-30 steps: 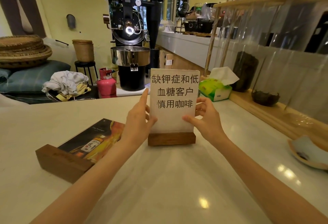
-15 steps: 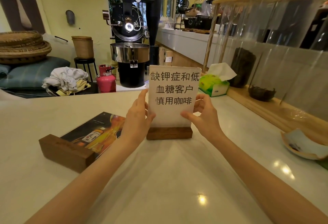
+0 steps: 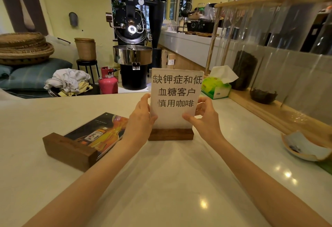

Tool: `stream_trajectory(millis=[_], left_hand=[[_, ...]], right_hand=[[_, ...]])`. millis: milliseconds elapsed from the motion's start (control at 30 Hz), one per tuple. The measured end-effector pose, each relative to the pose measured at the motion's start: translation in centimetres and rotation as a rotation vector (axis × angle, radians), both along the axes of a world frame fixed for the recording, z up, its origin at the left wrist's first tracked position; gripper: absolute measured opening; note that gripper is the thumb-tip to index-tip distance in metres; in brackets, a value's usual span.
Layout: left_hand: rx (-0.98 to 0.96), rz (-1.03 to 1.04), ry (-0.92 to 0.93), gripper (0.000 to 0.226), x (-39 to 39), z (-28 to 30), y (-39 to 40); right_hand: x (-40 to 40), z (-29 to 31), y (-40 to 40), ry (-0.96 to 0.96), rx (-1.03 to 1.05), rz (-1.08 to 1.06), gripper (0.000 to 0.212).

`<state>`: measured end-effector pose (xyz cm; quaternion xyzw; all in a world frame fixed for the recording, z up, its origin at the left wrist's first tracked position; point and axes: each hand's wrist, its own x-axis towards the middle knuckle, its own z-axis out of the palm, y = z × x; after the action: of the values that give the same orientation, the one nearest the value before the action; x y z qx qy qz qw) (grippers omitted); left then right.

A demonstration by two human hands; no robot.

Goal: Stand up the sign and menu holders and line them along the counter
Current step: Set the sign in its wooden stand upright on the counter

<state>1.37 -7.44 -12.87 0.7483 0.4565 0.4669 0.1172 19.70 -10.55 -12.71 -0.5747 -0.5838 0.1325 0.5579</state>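
Note:
A white sign (image 3: pixel 175 99) with black Chinese characters stands upright in a dark wooden base (image 3: pixel 170 134) on the pale counter (image 3: pixel 161 181). My left hand (image 3: pixel 141 120) grips the sign's left edge, thumb on its front. My right hand (image 3: pixel 204 117) grips its right edge the same way. To the left a menu holder (image 3: pixel 84 138) lies flat on the counter, its wooden base toward me and a drink advert facing up.
A green tissue box (image 3: pixel 215 87) stands behind the sign to the right. A wooden ledge (image 3: pixel 269 111) with a dark bowl and a glass screen runs along the right. A shallow dish (image 3: pixel 303 147) sits at the right edge. A coffee roaster (image 3: pixel 133 46) stands beyond the counter.
The sign has stayed upright between both hands and sits slightly farther away on the counter. My left fingers have lowered from the sign's side; my view has tilted a little.

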Motion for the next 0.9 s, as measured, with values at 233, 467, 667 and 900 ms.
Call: stream_trajectory(millis=[233, 467, 667, 900], left_hand=[[-0.031, -0.002, 0.004, 0.059, 0.0, 0.2, -0.6], [-0.204, -0.071, 0.152, 0.068, -1.9, 1.8, 0.1], [-0.388, -0.134, 0.257, 0.028, -8.2, 5.2, 1.3], [-0.58, -0.09, 0.335, 0.017, -14.5, 5.7, 2.9]], right_hand=[[-0.1, 0.0, -0.2, -0.01, -0.015, -0.015, 0.049], [-1.3, -0.1, -1.1, -0.108, 0.105, -0.273, 0.056], [-5.4, 0.5, -2.3, -0.116, 0.076, -0.039, 0.016], [-12.2, 0.9, -0.1, 0.28, -0.636, 0.41, 0.027]])
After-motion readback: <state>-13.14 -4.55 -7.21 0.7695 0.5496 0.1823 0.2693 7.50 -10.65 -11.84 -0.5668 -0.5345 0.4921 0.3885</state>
